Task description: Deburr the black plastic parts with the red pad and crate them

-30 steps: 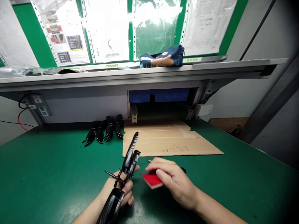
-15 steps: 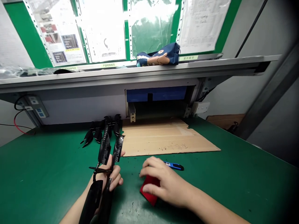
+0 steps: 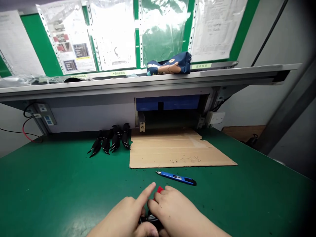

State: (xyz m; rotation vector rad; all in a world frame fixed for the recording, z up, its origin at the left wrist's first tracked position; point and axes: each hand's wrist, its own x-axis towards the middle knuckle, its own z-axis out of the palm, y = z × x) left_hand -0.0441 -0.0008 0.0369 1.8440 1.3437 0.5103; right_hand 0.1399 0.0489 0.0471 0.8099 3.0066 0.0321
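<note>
"Holding anything?"
"Yes. At the bottom centre of the frame, my left hand [image 3: 129,210] has its fingers round a glossy black part [image 3: 154,220], mostly hidden, forefinger pointing out. My right hand [image 3: 174,208] has its fingers bent over a red pad [image 3: 160,189]; only a corner shows."
"And the blue knife [image 3: 175,177]?"
"Lying on the desk [image 3: 74,181], just above my hands, right of centre."

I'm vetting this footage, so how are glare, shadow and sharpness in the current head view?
Head view: glare bleaches a hanging sheet, and a pale sheen marks the green table at lower left; the recess under the shelf sits in shadow; the blue cutter looks fairly sharp; the black part between left hand and right hand shows little detail.
</note>
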